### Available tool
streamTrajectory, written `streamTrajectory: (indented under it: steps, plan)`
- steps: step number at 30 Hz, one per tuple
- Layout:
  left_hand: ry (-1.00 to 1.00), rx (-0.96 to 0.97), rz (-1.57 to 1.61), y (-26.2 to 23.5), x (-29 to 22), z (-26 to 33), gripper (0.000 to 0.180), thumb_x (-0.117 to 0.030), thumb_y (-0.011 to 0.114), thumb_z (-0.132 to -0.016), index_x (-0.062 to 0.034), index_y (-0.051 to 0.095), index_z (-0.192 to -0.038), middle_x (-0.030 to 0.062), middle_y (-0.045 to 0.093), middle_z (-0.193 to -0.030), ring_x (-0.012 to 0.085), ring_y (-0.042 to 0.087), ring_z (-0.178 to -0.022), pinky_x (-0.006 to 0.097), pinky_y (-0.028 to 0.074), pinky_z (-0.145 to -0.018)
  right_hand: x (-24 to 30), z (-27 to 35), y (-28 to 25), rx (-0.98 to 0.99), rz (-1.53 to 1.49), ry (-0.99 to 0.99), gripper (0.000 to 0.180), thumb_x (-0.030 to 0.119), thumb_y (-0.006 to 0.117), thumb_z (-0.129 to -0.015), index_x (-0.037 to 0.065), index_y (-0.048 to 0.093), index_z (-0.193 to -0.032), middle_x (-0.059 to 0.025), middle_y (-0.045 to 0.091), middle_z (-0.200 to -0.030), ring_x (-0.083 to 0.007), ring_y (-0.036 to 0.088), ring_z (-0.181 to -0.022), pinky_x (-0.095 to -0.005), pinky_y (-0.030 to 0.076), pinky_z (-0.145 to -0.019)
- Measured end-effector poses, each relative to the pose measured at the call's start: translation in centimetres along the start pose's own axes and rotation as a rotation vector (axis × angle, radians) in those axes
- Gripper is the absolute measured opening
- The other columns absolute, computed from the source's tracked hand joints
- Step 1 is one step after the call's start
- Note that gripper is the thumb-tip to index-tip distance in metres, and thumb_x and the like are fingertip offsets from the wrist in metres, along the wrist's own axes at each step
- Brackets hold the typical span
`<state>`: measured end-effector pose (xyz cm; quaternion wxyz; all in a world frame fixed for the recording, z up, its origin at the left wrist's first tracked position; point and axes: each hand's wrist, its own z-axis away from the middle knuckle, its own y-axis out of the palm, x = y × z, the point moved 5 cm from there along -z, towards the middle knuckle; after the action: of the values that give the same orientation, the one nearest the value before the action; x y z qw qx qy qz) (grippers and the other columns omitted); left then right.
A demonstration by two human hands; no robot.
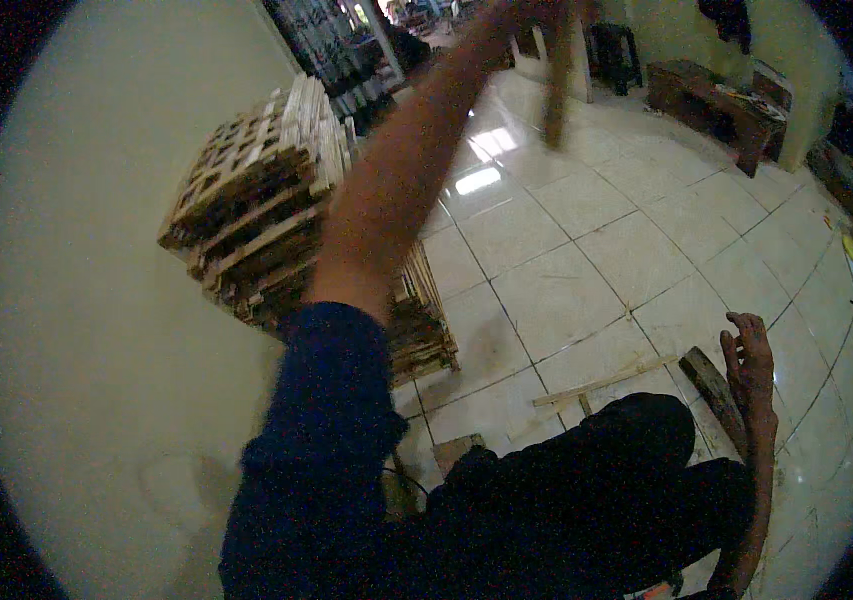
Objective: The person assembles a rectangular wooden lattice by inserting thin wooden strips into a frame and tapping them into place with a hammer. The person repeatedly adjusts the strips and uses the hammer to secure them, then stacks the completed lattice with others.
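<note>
My left arm, in a dark blue sleeve, stretches up and across to the top edge. The left hand (546, 12) is smeared by motion and partly cut off there. From it hangs a narrow brown wooden stick (555, 95), blurred too, which the hand seems to grip. At the lower right, beside my bent knee, my right hand (749, 360) is held up with loosely bent fingers apart and nothing in them. Just left of it a dark wooden block (711, 392) lies slanting on the tiles. Thin wooden strips (606, 382) lie in front of my knees.
A tall stack of slatted wooden frames (246, 190) leans by the wall on the left. Farther off stand a low wooden bench (711, 105) and a dark stool (613, 58). A patterned curtain (316, 40) hangs at the back. Odds and ends line the right wall.
</note>
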<state>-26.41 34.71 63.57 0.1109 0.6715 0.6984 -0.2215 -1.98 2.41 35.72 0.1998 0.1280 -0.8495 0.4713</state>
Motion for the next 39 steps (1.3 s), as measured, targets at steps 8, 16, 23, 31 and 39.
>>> streamTrajectory:
  steps: [8, 16, 23, 31, 39]
  plan:
    - [-0.189, 0.063, -0.686, -32.1, 0.7, -11.0, 0.051, -0.043, 0.065, -0.075, -0.0117, 0.059, -0.115, 0.0049, 0.059, -0.094, 0.0175, 0.047, -0.068, 0.033, 0.042, -0.059, -1.4, 2.5, 0.7, -0.097, 0.119, -0.180, 0.021, 0.013, 0.055, -0.093, 0.003, 0.057, -0.111, -0.0131, 0.052, -0.111, -0.0226, 0.062, -0.080, -0.0327, 0.054, -0.065]
    - [-0.645, -0.226, -0.446, -44.5, 4.8, 1.3, 0.043, -0.029, 0.064, -0.076, -0.0124, 0.059, -0.116, 0.0061, 0.055, -0.086, 0.0195, 0.048, -0.082, 0.032, 0.043, -0.074, -3.4, 3.2, 0.8, -0.054, 0.009, 0.130, 0.021, 0.015, 0.054, -0.094, 0.004, 0.058, -0.111, -0.0123, 0.053, -0.113, -0.0234, 0.062, -0.086, -0.0323, 0.054, -0.070]
    - [-0.321, 0.209, -0.672, -20.0, 13.8, -1.1, 0.047, -0.029, 0.065, -0.078, -0.0092, 0.057, -0.119, 0.0109, 0.058, -0.092, 0.0245, 0.052, -0.089, 0.037, 0.044, -0.079, -8.6, 6.2, -1.4, -0.091, 0.049, 0.303, 0.025, 0.012, 0.057, -0.088, 0.006, 0.058, -0.113, -0.0164, 0.054, -0.112, -0.0311, 0.060, -0.095, -0.0397, 0.053, -0.077]
    - [-0.243, 0.988, -0.747, 12.3, 27.0, 13.9, 0.051, -0.028, 0.066, -0.079, -0.0055, 0.054, -0.123, 0.0165, 0.062, -0.099, 0.0301, 0.057, -0.097, 0.042, 0.045, -0.085, -14.3, 16.4, 6.6, 0.062, 0.328, 0.312, 0.021, 0.014, 0.056, -0.092, 0.002, 0.058, -0.109, -0.0162, 0.054, -0.101, -0.0298, 0.058, -0.085, -0.0364, 0.048, -0.073]
    - [-0.501, 1.577, -0.476, 15.5, 15.0, 54.6, 0.080, -0.036, 0.070, -0.077, 0.0042, 0.031, -0.135, 0.0277, 0.046, -0.127, 0.0398, 0.049, -0.116, 0.050, 0.044, -0.094, -9.5, 26.0, 8.4, 0.116, 0.217, 0.612, 0.019, 0.014, 0.056, -0.091, 0.001, 0.058, -0.105, -0.0173, 0.055, -0.097, -0.0351, 0.057, -0.090, -0.0413, 0.047, -0.077]
